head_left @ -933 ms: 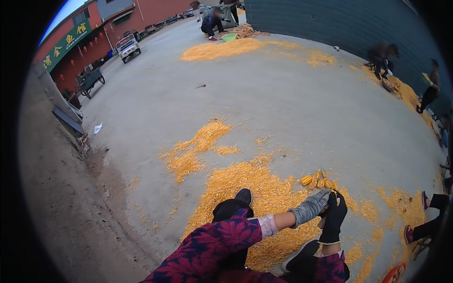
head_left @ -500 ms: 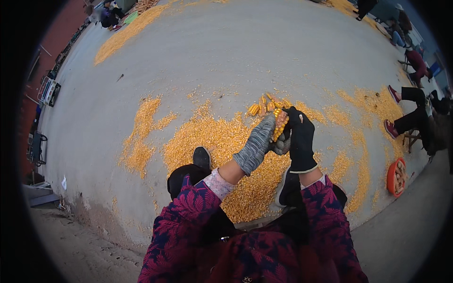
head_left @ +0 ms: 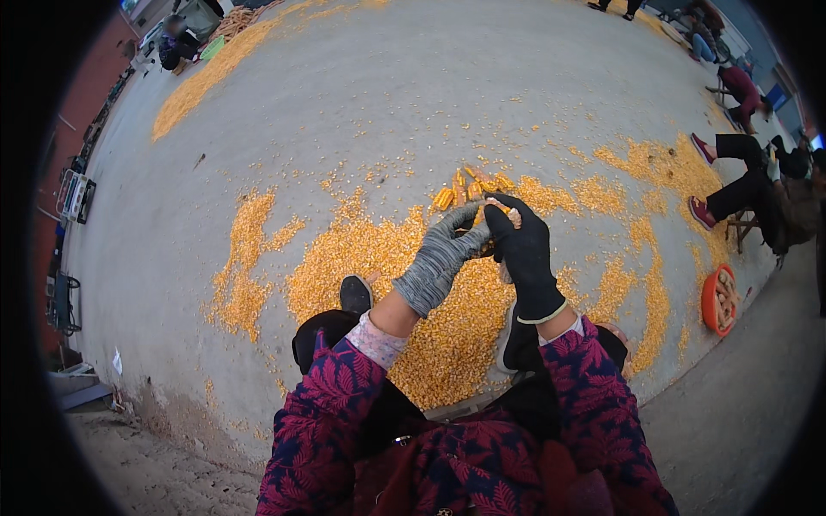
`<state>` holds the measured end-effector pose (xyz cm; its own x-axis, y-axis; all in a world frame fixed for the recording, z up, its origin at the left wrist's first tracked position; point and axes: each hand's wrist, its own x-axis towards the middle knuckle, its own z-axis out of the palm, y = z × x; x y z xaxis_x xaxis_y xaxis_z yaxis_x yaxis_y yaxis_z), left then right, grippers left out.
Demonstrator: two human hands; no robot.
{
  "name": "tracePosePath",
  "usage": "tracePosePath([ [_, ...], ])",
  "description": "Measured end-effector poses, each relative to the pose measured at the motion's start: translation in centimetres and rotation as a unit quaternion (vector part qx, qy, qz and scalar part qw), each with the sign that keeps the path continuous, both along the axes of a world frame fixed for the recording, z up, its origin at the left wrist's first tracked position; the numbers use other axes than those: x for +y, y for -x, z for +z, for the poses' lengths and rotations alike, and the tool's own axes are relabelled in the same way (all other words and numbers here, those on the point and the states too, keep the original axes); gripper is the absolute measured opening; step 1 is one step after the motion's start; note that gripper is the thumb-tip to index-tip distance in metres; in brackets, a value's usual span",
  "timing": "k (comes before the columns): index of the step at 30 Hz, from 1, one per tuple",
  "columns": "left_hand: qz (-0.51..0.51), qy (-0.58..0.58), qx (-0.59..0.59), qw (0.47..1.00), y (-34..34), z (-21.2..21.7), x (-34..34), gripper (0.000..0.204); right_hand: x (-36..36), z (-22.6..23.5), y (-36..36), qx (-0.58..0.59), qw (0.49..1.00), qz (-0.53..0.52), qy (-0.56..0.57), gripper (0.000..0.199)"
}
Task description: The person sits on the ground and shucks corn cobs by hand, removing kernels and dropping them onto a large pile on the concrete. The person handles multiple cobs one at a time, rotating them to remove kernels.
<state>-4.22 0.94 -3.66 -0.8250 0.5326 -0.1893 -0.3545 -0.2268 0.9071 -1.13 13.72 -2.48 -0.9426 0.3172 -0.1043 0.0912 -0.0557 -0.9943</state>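
Note:
Both my hands meet over a heap of loose corn kernels between my feet. My left hand, in a grey striped glove, is closed on one side of a corn cob. Around its other side closes my right hand, in a black glove. Only a pale end of the cob shows between the gloves; the rest is covered by my fingers. Just beyond my hands, several corn cobs with yellow kernels lie on the concrete.
At the right stands a red basket of stripped cobs. A seated person's legs are near it. More kernels spread in strips on the concrete floor. Other people sit at the far left and far right. My shoes flank the heap.
My hands have turned the cob and closed over it, so less of it shows. The whole view has shifted slightly.

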Motion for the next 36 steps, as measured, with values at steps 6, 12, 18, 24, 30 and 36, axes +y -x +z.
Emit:
tracePosePath([
  [6,-0.023,0.006,-0.084,0.996,-0.6,1.1,-0.2,0.043,0.8,0.2,0.0,0.019,0.991,-0.020,0.127,0.029],
  [12,-0.096,-0.086,-0.242,0.962,-0.4,0.8,-1.5,0.031,1.6,2.1,-0.3,0.175,0.984,-0.036,-0.022,0.027],
  [18,-0.207,-0.040,-0.162,0.964,-1.8,3.4,-2.3,0.029,0.9,1.4,-0.8,0.294,0.917,0.148,-0.225,0.018],
  [24,-0.178,0.031,-0.081,0.980,-3.3,1.5,-2.1,0.024,-1.0,0.5,-0.6,0.140,0.982,0.044,-0.117,0.011],
  [30,-0.152,0.238,-0.049,0.958,-3.1,1.8,-0.9,0.078,0.0,-0.6,1.2,0.003,0.990,0.004,0.139,0.017],
  [36,-0.167,0.122,-0.091,0.974,-2.2,1.4,-1.7,0.034,2.1,-0.3,0.3,0.065,0.981,0.105,0.151,0.020],
])
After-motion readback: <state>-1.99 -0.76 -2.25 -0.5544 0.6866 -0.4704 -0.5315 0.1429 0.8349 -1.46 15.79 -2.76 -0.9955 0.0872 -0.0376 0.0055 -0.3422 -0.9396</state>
